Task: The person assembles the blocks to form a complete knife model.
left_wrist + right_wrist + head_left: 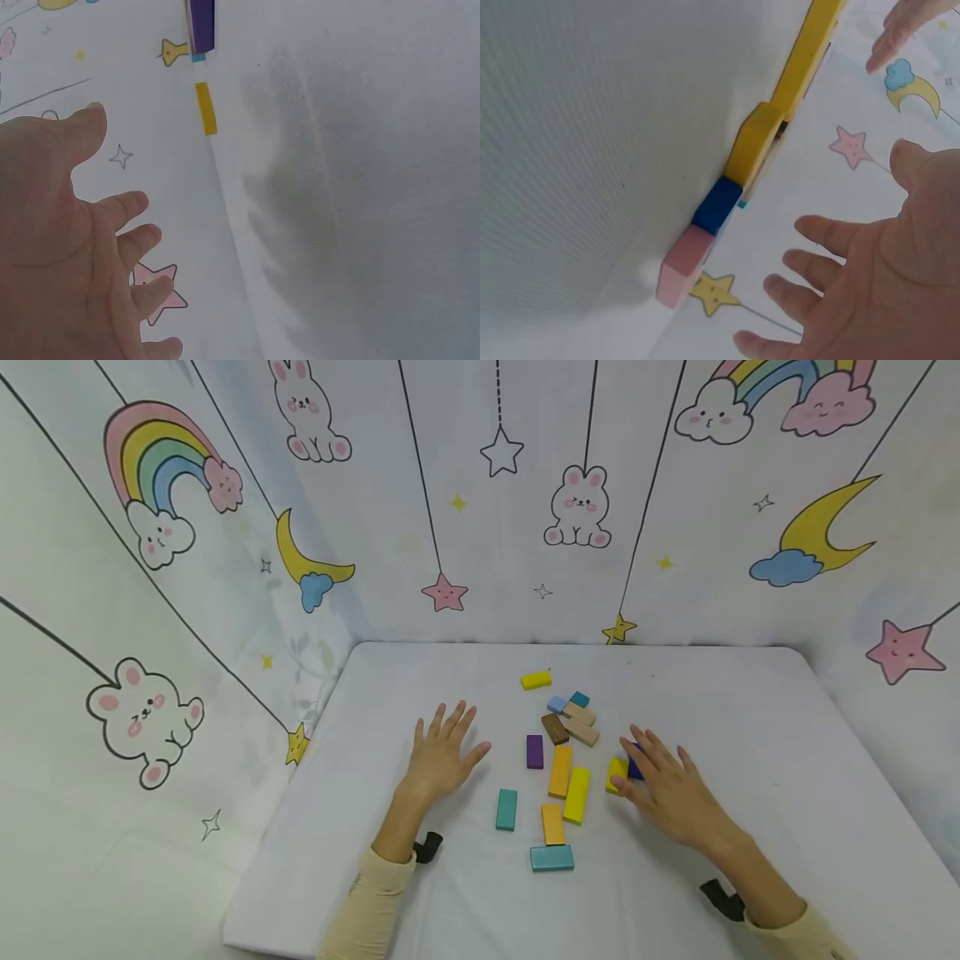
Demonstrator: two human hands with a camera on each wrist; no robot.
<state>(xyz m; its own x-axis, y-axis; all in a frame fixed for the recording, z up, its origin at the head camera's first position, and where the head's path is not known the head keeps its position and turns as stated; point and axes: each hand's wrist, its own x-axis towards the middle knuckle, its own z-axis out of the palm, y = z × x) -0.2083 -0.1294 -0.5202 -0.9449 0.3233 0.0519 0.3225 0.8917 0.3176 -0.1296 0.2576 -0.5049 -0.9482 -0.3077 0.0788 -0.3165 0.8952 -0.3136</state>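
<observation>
Neither hand grips anything: I see my left hand flat on the table, fingers spread, while my right hand hovers, fingers loose, over the yellow block and blue block beside the scattered blocks.

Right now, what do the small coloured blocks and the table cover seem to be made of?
The coloured blocks look like painted wood: flat matte colours and crisp edges. Two pale blocks and a brown block seem unpainted, though grain is too small to confirm. The table cover looks like white woven cloth, with a fine weave visible in the wrist views.
</observation>
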